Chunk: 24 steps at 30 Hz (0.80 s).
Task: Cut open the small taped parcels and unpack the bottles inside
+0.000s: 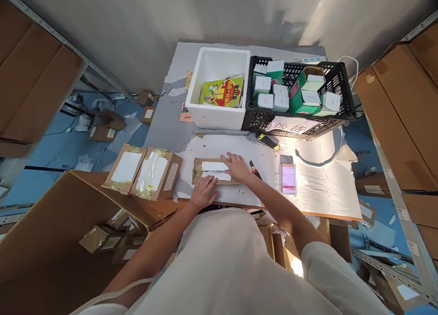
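Observation:
A small flat cardboard box [216,179] lies on the worktable in front of me, with white label paper on top and a slit across the label's middle. Clear tape wraps its left end. My left hand [203,192] rests on the box's near left edge, fingers stretched out. Across the right end lies my right hand [237,167], fingers spread over the label and edge. Neither hand is wrapped around anything. Just right of that hand is a red and black utility knife [255,170]. A yellow and black cutter [267,141] lies farther back.
Two taped, labelled cartons [152,173] stand to the left above a large open carton [112,196] holding boxes. Behind are a white foam bin [219,118] with colourful booklets and a black crate [255,118] of green-white boxes. A phone-like rectangle [288,179] lies right.

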Tool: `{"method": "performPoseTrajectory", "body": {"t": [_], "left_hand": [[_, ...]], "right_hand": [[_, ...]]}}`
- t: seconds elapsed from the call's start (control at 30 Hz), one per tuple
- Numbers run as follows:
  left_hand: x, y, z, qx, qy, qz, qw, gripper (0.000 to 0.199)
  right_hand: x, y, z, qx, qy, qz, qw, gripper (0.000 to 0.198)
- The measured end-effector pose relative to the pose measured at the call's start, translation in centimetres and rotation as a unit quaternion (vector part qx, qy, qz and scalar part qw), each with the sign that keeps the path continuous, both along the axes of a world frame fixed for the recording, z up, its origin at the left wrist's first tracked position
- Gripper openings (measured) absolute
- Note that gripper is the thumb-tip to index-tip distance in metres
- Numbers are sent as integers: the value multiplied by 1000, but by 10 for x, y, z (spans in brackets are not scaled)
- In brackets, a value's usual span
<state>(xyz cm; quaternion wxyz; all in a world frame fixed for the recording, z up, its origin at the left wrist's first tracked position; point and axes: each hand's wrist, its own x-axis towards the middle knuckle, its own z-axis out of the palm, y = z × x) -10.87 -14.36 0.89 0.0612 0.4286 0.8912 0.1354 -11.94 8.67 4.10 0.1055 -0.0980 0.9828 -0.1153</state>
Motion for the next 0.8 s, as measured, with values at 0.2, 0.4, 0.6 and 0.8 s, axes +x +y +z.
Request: {"method": "performPoseTrajectory", "body": {"t": [0.2, 0.4, 0.6, 0.8], "left_hand": [[0, -6, -3, -15, 17, -23, 999, 61], [-4, -8, -1, -29, -4, -34, 999, 65], [-5, -12, 6, -31, -36, -51, 998, 67], [-17, -19, 17, 23, -47, -31, 998, 67]], "right_hand": [[-4, 1, 7, 82, 26, 102, 991, 43], [-41, 13, 39, 59, -88, 82, 991, 29], [-69, 35, 34, -16, -108, -19, 994, 35], [-59, 26, 9, -26, 10, -140, 990, 36]]}}
